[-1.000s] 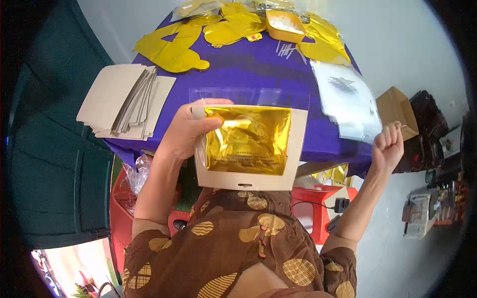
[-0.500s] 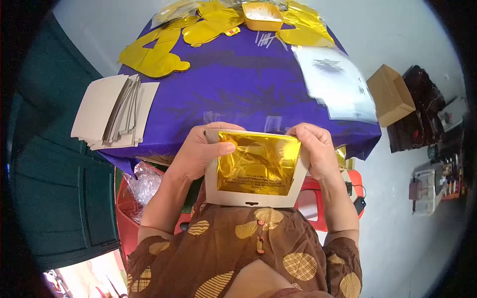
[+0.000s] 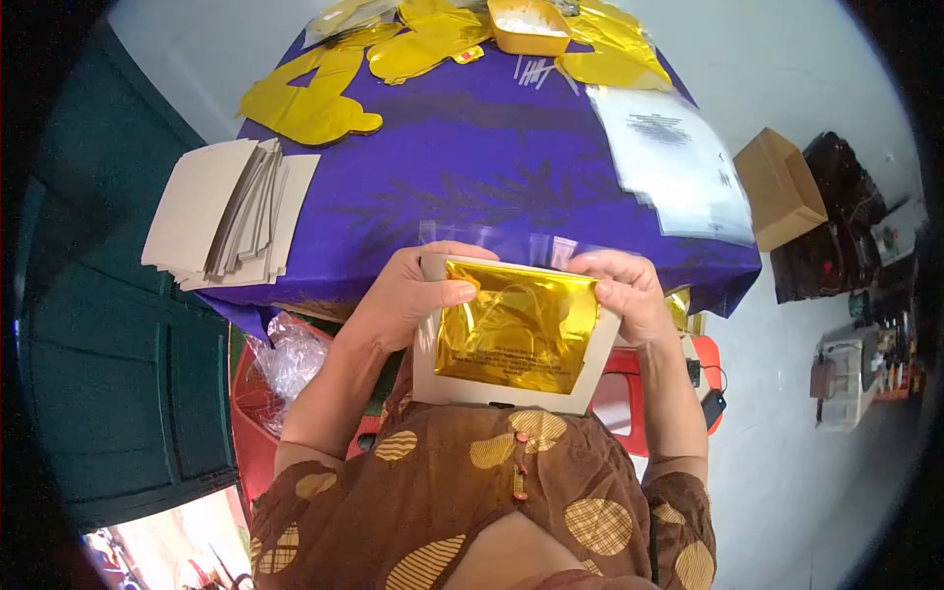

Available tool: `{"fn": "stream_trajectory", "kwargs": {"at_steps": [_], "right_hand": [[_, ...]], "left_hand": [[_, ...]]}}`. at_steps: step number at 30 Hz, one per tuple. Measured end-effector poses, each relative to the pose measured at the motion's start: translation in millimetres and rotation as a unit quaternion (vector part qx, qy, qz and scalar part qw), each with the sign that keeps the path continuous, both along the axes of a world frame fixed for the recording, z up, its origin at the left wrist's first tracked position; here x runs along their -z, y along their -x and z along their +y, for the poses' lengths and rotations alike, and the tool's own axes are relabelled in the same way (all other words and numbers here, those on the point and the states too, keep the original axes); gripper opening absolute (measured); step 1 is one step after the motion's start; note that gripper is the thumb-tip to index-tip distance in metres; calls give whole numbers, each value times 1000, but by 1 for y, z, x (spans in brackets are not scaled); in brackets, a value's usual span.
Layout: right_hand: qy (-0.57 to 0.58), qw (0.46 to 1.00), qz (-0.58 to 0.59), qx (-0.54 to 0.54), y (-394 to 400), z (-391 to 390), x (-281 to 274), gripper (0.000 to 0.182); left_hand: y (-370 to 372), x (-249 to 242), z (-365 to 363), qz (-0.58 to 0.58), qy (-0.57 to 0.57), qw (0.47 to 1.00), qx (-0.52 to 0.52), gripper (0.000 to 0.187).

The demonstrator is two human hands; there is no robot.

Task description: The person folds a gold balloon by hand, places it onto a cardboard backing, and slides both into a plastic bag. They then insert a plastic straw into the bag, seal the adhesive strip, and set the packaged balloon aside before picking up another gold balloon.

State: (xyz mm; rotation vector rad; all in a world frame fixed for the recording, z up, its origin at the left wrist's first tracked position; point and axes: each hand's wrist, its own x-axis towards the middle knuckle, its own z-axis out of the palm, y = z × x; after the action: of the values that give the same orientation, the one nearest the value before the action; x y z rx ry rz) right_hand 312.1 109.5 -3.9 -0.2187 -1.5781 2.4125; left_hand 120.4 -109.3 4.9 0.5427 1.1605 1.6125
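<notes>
In front of my lap a white card (image 3: pixel 423 369) carries a folded gold foil balloon (image 3: pixel 516 329), with small dark print near its lower edge. A clear plastic bag's flap (image 3: pixel 492 239) sticks out beyond the card's far edge. My left hand (image 3: pixel 405 295) is closed on the card's left upper corner, thumb lying on the foil and fingers behind. At the right upper corner my right hand (image 3: pixel 629 295) pinches the edge, its thumb by the foil's corner. A small pinkish strip (image 3: pixel 563 252) shows by the flap near my right fingers. The card's near edge rests against my clothing.
On the purple-covered table (image 3: pixel 442 177) lie a stack of grey-white cards (image 3: pixel 202 211), flat gold foil balloons (image 3: pixel 315 103), clear bags (image 3: pixel 678 167), white strips (image 3: pixel 536 71) and a yellow tub (image 3: pixel 531 37). A cardboard box (image 3: pixel 782 192) stands right, a red stool (image 3: pixel 624 393) below.
The card has tilted slightly, its right side lower. My right hand has shifted its grip, with the thumb now at the foil's right corner. The pinkish strip has come into view.
</notes>
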Motion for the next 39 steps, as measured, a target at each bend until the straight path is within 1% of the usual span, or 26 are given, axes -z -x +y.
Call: {"fn": "stream_trajectory", "kwargs": {"at_steps": [4, 7, 10, 13, 19, 22, 25, 28, 30, 31, 32, 34, 35, 36, 38, 39], "right_hand": [[10, 1000, -28, -7, -1, 2, 5, 28], [-12, 1000, -20, 13, -2, 0, 8, 27], [-24, 999, -18, 17, -2, -1, 9, 25], [-46, 998, -38, 22, -5, -1, 10, 25], [-44, 999, 28, -11, -10, 3, 22, 15], [-34, 992, 83, -85, -11, 7, 19, 13], [-64, 990, 69, -106, -13, 8, 15, 13], [-105, 986, 57, -114, -13, 10, 9, 11], [-133, 983, 45, -115, -13, 12, 7, 9], [-147, 982, 39, -115, -14, 13, 5, 9], [-163, 979, 35, -120, -16, 15, -1, 10], [-196, 972, 28, -127, -23, 21, -16, 11], [-227, 964, 42, -132, -26, 31, -22, 13], [-241, 960, 42, -136, -34, 47, -17, 14], [-239, 964, 106, -47, -43, 67, -11, 20], [-246, 969, 19, 4, -45, 68, -17, 26]], "left_hand": [[-1, 2, 0, 10, 0, 1000, 5, 46], [-2, 10, 0, 25, -37, 999, -11, 47], [-3, 10, -1, -31, -36, 998, -28, 44], [0, 10, -4, -34, -52, 998, -11, 41], [4, 18, 0, -34, -91, 995, -27, 21], [15, 35, -4, -17, -163, 986, 19, 15], [23, 40, -8, -73, -168, 980, 84, 25], [11, 27, -6, -146, -223, 959, 95, 35], [17, 36, -10, -88, -169, 979, 69, 21], [18, 38, -11, -41, -122, 990, 52, 18], [17, 40, -12, 6, -75, 997, 36, 17], [11, 26, -12, 6, -52, 999, -9, 22], [8, 19, -12, 6, -39, 999, -30, 25], [8, 17, -13, 5, -32, 999, -26, 26], [11, 14, -18, 0, -20, 1000, -18, 28], [14, 18, -19, -5, -33, 999, 4, 32]]}}
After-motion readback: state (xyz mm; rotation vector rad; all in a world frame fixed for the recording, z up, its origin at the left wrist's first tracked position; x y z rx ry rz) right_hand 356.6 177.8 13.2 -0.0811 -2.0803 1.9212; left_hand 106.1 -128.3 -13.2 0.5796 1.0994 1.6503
